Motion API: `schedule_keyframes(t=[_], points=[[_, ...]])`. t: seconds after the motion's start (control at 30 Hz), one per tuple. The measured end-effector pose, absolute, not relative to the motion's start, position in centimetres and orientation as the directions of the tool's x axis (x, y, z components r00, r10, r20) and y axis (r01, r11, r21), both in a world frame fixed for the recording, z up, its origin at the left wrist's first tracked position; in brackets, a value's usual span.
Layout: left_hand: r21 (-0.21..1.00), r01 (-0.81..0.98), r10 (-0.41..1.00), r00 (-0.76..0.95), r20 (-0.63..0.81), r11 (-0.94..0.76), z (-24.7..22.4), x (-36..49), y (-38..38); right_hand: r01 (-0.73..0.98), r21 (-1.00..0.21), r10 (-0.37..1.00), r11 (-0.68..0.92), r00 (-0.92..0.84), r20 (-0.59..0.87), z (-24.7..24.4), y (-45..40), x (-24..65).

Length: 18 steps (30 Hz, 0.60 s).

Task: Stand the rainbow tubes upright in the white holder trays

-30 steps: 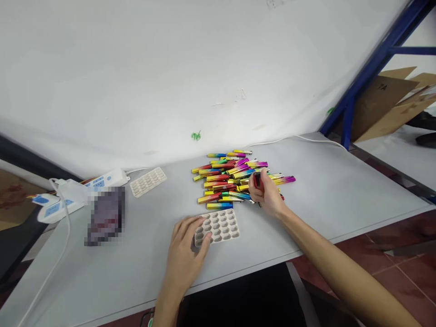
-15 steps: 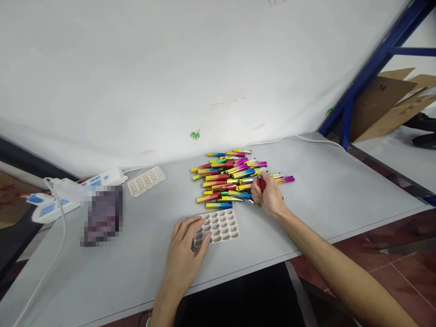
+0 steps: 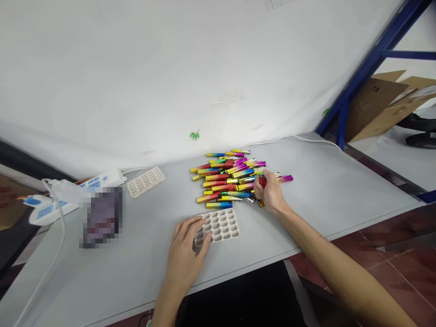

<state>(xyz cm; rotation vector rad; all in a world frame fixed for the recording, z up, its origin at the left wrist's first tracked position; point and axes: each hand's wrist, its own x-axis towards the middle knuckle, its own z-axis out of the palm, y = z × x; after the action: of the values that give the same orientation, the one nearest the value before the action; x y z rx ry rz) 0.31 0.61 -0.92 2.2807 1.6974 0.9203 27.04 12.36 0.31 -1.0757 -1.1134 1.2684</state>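
Note:
A pile of shiny, multicoloured lighters lies on the grey table near the wall. Just in front of it is a pale tray with rows of oval hollows, none visibly filled. My left hand rests over the tray's left end, thumb and fingers apart on its edge. At the right side of the pile, my right hand is closed around a lighter with a red end; most of that lighter is hidden by the fingers.
A second pale tray lies at the back left. Beside it are white power strips with cables and a blurred dark object. A blue metal frame and cardboard boxes stand beyond the table's right end.
My right hand has shifted slightly to the right, still closed on the red-ended lighter. My left hand has stayed on the tray. The view has turned slightly.

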Motion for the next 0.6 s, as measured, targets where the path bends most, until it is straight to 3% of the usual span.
schedule_keyframes(t=[0.37,0.47,0.6], points=[[0.468,0.830,0.913,0.115,0.392,-0.305,-0.7,-0.2,0.4,-0.209,-0.974,0.986,0.091,0.156,0.058,1.1,12.0,26.5],[0.457,0.845,0.922,0.100,0.375,-0.278,-0.6,-0.9,-0.2,0.021,-0.973,0.942,0.231,0.244,0.229,1.5,11.6,26.5],[0.441,0.843,0.923,0.151,0.354,-0.307,-0.7,-1.5,-0.8,0.384,-0.838,0.866,0.387,0.159,0.473,1.9,11.3,26.3]])
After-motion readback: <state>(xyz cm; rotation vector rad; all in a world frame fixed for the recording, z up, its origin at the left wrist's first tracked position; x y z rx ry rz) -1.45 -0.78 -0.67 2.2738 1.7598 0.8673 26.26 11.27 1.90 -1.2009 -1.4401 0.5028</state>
